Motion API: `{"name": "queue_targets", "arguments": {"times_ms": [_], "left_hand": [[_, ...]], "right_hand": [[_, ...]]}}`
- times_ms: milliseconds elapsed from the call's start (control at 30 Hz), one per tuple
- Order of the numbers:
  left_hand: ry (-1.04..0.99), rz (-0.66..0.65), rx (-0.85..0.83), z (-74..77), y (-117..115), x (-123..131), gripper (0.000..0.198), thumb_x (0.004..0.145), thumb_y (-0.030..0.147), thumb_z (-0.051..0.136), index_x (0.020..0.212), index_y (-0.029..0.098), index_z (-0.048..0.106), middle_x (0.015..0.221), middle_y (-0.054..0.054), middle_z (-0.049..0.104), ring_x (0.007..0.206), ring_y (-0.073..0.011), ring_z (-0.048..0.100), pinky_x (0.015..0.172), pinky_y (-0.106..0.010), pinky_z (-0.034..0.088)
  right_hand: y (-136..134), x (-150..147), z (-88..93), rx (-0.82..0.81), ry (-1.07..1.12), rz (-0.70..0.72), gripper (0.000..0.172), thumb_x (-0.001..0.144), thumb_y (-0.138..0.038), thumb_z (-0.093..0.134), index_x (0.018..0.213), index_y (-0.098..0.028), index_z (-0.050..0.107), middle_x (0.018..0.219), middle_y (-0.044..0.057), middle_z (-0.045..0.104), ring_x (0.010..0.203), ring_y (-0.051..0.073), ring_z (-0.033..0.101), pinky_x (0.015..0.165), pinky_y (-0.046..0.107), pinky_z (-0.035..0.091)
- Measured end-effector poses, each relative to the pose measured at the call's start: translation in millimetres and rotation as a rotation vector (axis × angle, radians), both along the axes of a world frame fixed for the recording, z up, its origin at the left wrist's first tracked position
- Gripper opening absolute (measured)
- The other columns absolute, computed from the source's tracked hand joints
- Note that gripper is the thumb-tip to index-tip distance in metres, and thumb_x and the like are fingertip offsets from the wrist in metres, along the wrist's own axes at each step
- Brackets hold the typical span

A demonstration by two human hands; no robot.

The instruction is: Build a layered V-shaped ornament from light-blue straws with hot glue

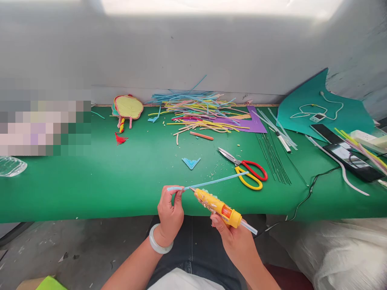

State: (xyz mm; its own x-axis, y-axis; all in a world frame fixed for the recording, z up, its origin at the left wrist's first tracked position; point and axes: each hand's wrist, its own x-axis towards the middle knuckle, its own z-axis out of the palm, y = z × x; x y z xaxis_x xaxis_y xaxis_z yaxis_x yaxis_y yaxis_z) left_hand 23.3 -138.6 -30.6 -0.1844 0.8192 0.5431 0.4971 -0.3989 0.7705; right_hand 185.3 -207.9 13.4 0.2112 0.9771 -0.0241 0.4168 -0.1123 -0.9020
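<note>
A light blue pipe cleaner [217, 181] is pinched near its left end between thumb and fingers of my left hand [171, 207], and its long part stretches right toward the scissors. My right hand [236, 237] is wrapped round a yellow glue gun [211, 202] with a clear glue stick at its rear. The gun's nozzle points left and lies at the pipe cleaner, just right of my left fingertips. Beyond my hands, a small blue V-shaped piece [191, 162] lies flat on the green table [121, 181]. Scissors with red and yellow handles [238, 163] lie open.
A pile of coloured pipe cleaners [196, 108] lies at the back beside purple sheet [256, 121]. A yellow fan-shaped craft [129, 107] is back left. Green wires [275, 161], a marker [283, 141], phones [352, 161] and a black cable [308, 193] are at right.
</note>
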Motion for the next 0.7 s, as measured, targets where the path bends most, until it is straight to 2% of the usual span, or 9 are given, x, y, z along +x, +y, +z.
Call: {"name": "queue_targets", "arguments": {"times_ms": [200,433,700], "left_hand": [[0.002,0.005,-0.012,-0.9,0,-1,0.014,0.095,0.025,0.053,0.084,0.022,0.061,0.082,-0.002,0.068,0.073,-0.0144,0.065,0.065,-0.026,0.051],[0.013,0.008,0.003,-2.4,0,-2,0.012,0.094,0.021,0.054,0.084,0.022,0.060,0.083,-0.001,0.068,0.075,-0.0142,0.065,0.067,-0.025,0.051],[0.023,0.007,-0.001,-1.4,1,-2,0.013,0.095,0.021,0.053,0.084,0.022,0.059,0.083,-0.001,0.068,0.074,-0.0138,0.065,0.067,-0.025,0.051]], "right_hand": [[-1,0,1.1,0.004,0.016,-0.030,0.048,0.086,-0.066,0.051,0.072,-0.023,0.067,0.064,0.004,0.066,0.062,0.021,0.063,0.062,0.031,0.053],[-1,4,-1.9,0.023,-0.002,-0.039,0.049,0.085,-0.066,0.052,0.064,-0.023,0.064,0.063,0.004,0.066,0.061,0.021,0.062,0.059,0.030,0.053],[-3,1,11.6,-0.023,-0.015,-0.144,0.057,0.081,-0.076,0.050,0.059,-0.024,0.061,0.061,0.004,0.064,0.063,0.021,0.062,0.063,0.029,0.054]]}}
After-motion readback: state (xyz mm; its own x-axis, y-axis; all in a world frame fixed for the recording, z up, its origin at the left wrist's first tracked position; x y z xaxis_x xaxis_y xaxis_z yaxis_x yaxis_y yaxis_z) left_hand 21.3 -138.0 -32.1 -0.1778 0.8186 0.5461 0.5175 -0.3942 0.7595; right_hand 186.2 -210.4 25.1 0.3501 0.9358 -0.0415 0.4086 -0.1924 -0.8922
